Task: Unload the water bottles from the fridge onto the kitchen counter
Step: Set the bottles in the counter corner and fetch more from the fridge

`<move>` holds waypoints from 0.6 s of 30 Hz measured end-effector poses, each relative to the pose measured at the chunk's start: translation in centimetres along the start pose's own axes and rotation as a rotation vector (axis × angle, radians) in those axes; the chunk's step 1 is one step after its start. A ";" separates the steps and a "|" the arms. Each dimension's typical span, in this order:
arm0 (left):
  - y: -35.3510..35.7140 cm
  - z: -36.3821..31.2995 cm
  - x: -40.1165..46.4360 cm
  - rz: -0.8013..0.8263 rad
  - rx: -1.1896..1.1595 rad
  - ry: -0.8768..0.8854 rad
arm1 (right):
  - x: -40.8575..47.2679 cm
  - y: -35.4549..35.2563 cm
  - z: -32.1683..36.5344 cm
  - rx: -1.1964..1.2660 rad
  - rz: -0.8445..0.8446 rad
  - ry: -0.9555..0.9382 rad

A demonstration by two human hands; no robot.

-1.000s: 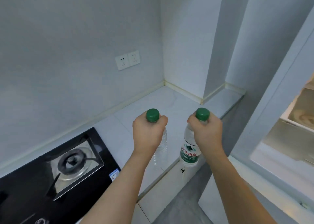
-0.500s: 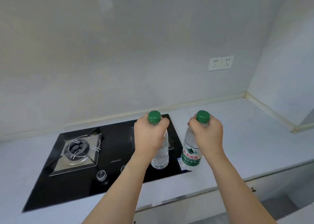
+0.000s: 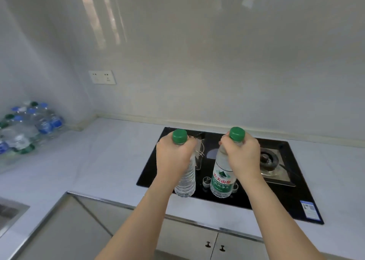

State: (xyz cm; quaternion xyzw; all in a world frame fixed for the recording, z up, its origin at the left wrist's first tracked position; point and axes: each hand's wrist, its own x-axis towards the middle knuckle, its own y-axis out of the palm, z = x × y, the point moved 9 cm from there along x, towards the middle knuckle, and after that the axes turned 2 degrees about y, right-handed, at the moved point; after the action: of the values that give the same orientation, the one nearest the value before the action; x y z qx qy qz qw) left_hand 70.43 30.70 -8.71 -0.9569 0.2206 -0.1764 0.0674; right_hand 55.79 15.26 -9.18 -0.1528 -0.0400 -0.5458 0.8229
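Above black hob [image 3: 276, 200], hands grip green-capped bottles: left [image 3: 172, 157], right [image 3: 244, 158].

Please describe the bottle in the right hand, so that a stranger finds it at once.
Look at the black hob set in the counter. Two green-capped bottles hang above it, each gripped at the neck. The labelled bottle in the right hand carries a green-and-white label; its neighbour is bare.

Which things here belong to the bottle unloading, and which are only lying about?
Part of the job:
- left hand, holding the bare bottle
- right hand, holding the labelled bottle
- bottle cluster on the counter

Lying about:
- stove
- socket
- sink
- cabinet doors
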 end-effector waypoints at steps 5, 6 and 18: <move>-8.9 2.0 0.7 -0.080 0.024 -0.015 | -2.9 8.5 2.5 0.052 0.097 -0.008; -10.4 2.4 0.8 -0.099 0.036 -0.016 | -3.3 9.9 2.9 0.058 0.112 -0.006; -21.4 7.2 3.0 -0.229 0.035 -0.092 | -5.7 22.3 6.2 0.073 0.259 -0.039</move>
State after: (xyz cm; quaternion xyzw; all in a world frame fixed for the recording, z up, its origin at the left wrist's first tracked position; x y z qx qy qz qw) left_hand 84.12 48.87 -10.05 -0.9816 0.1032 -0.1427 0.0737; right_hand 74.44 30.12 -9.23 -0.1375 -0.0558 -0.4299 0.8906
